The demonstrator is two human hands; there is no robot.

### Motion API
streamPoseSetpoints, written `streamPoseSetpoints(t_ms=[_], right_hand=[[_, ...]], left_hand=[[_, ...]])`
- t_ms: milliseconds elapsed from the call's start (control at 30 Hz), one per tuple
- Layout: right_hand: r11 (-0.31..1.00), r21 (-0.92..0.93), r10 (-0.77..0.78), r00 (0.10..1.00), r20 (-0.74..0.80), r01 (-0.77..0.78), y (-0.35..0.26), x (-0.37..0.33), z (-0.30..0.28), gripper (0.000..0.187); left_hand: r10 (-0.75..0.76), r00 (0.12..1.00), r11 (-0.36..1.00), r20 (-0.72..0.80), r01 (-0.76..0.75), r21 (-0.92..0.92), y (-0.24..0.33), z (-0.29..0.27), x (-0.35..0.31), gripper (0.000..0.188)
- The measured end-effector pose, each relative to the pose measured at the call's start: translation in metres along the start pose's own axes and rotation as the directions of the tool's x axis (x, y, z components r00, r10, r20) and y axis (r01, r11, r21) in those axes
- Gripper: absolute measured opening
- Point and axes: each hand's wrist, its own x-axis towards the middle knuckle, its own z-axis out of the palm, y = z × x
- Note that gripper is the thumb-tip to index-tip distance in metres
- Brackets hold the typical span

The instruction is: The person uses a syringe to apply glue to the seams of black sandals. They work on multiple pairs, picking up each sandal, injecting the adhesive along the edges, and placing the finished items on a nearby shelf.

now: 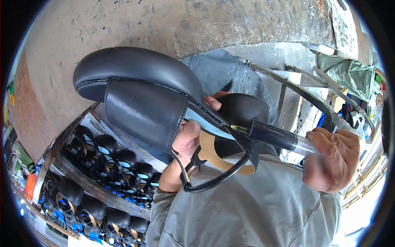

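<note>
My left hand [188,133] grips a black high-heeled sandal [144,111] by its arch, thumb on the near side and fingertips showing on the far side. The sandal lies tilted, with a thick padded sole, a wide stitched toe band, a light blue strip along the insole and a rounded black heel. Its ankle strap [228,164], lined in tan, hangs loose toward my body. My right hand [335,158] is closed round the clear end of a dark syringe [271,135]. The syringe's thin yellowish tip is at the sandal's edge, near the base of the strap; whether they touch I cannot tell.
A worn, stained tabletop [164,24] stretches across the far side. To the left, a metal rack [78,173] carries several similar black sandals in rows. Bent metal bars [296,86] stand at the right, near a greenish plastic sheet [349,78].
</note>
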Motion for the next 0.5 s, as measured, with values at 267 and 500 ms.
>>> streamPoseSetpoints(t_ms=[267,500], right_hand=[[0.999,-0.023,0.030,0.998,0.046,-0.029,0.004,-0.005,-0.006,0.026],[0.710,0.683,0.381,0.910,-0.166,-0.173,0.043,-0.017,-0.002,0.039]], left_hand=[[0.021,1.000,1.000,0.008,-0.021,0.018,-0.009,0.000,0.004,0.036],[0.080,0.971,0.959,-0.225,-0.013,0.285,0.005,0.009,-0.017,0.041]])
